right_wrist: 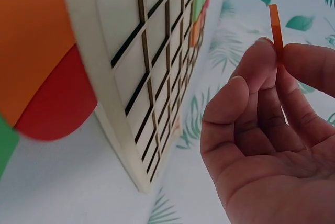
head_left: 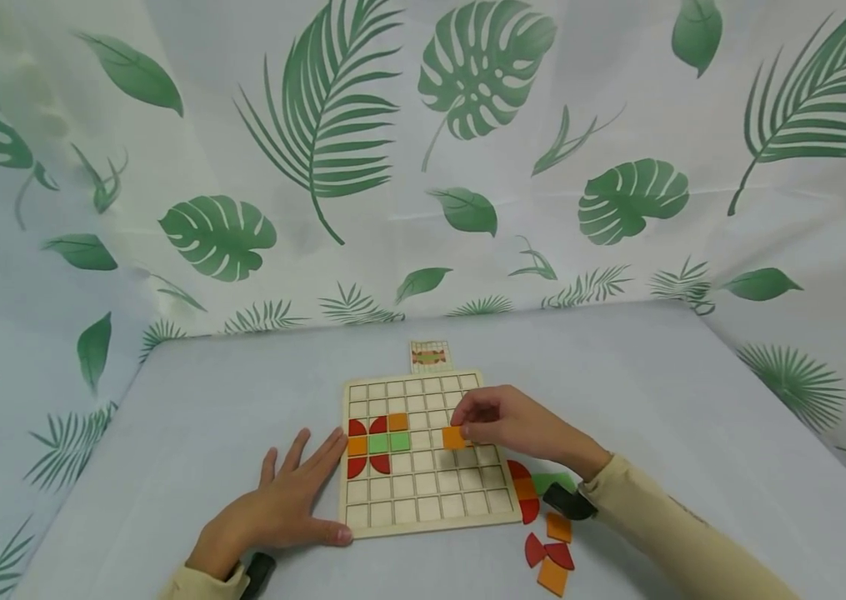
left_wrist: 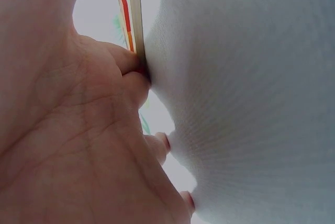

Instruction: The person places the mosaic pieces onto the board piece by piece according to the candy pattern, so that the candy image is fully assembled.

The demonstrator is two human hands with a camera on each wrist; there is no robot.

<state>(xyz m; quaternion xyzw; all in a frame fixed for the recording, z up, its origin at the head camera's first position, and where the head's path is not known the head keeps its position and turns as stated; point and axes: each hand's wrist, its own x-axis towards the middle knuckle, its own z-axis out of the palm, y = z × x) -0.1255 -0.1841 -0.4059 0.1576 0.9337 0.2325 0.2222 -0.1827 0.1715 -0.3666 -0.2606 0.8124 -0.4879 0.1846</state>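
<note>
My right hand [head_left: 523,423] pinches an orange square tile [head_left: 454,437] between thumb and fingers, over the right half of a wooden grid board [head_left: 433,508]. In the right wrist view the same tile shows edge-on at the fingertips. My left hand [head_left: 280,500] lies with spread fingers at the board's left edge, thumb and fingertips right at the rim. On the board's left side sit several red quarter-round tiles [head_left: 357,467], two orange squares [head_left: 397,422] and two green squares [head_left: 399,441].
A small pattern card [head_left: 430,357] lies behind the board. By its right edge are red and orange pieces [head_left: 523,488] and a green piece [head_left: 552,482], partly behind the right wrist's black band [head_left: 569,502]. Loose orange squares [head_left: 553,576] and red pieces [head_left: 560,556] lie nearer the front.
</note>
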